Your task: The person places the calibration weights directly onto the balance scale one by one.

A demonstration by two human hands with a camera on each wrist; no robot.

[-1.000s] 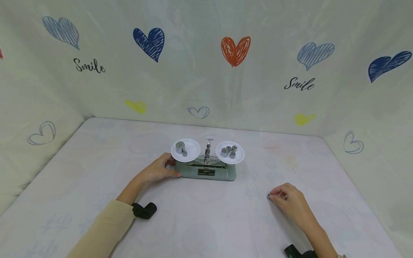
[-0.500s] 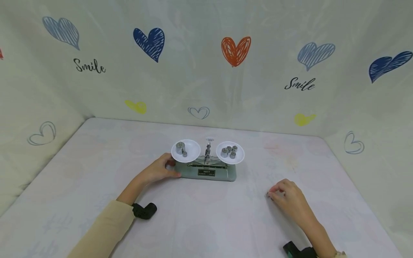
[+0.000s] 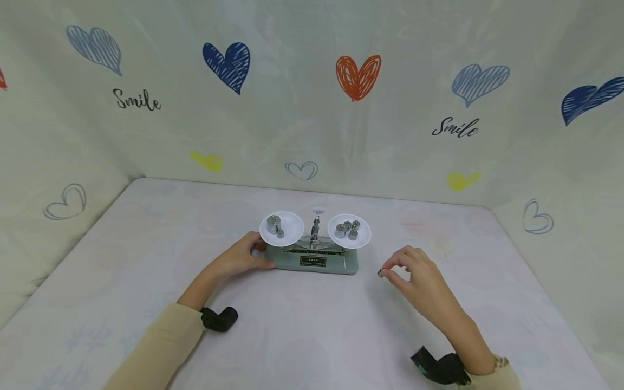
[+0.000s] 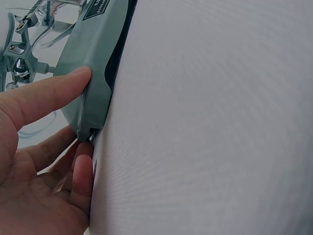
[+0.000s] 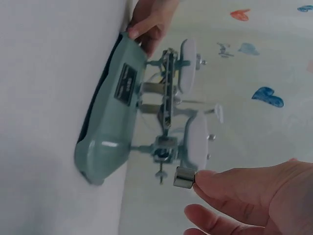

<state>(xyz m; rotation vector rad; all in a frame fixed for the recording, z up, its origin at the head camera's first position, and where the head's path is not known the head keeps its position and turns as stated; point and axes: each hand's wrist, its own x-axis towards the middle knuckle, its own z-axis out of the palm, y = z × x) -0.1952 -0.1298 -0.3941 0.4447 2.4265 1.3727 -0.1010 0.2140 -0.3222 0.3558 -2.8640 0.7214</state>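
Observation:
A green two-pan balance scale (image 3: pixel 336 265) stands on the table. My left hand (image 3: pixel 238 257) holds the left end of its base; in the left wrist view the thumb (image 4: pixel 73 84) presses the front face while the other fingers lie at the end and behind. My right hand (image 3: pixel 426 284) pinches a small cylindrical metal weight (image 5: pixel 184 177) between thumb and index finger, to the right of the scale. On the white left pan (image 3: pixel 294 230) sit a large weight (image 3: pixel 273 223) and a small one (image 3: pixel 280 234). Several metal weights (image 3: pixel 353 234) stand on the right pan (image 3: pixel 364 237).
A pale cloth covers the table (image 3: pixel 312 336). Behind it rises a fabric backdrop (image 3: pixel 292 130) printed with hearts and "Smile". A black strap device (image 3: pixel 219 319) is on the left wrist, another black device (image 3: pixel 441 368) on the right.
My right hand has moved left and away from me, toward the scale, carrying the pinched weight. My left hand stays at the base, and the weights on the pans look unchanged.

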